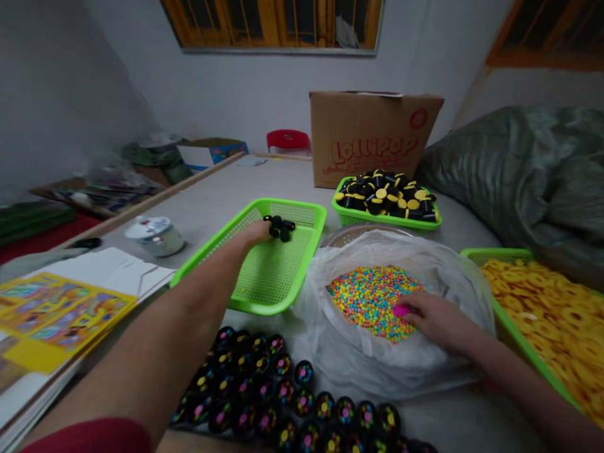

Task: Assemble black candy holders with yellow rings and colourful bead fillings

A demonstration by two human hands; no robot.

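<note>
My left hand (258,232) reaches into a green mesh basket (259,308). Its fingers, partly hidden, are closed around a cluster of small black cups (282,226). On the right, my right hand (427,316) pinches a bright pink scoop (401,311) whose end touches the multicoloured candy beads (368,296). These beads fill a white plastic bag (349,362) with its mouth spread wide. Along the near edge stand rows of black cups (264,390) with coloured beads and a pink or yellow centre in each.
Behind the bag sit a green basket of black cups with yellow tops (387,200) and a lollipop carton (372,141). Yellow rings (542,308) fill a basket at right, below a large dark sack (523,176). At left lie printed sheets (56,314) and a round white tin (155,236).
</note>
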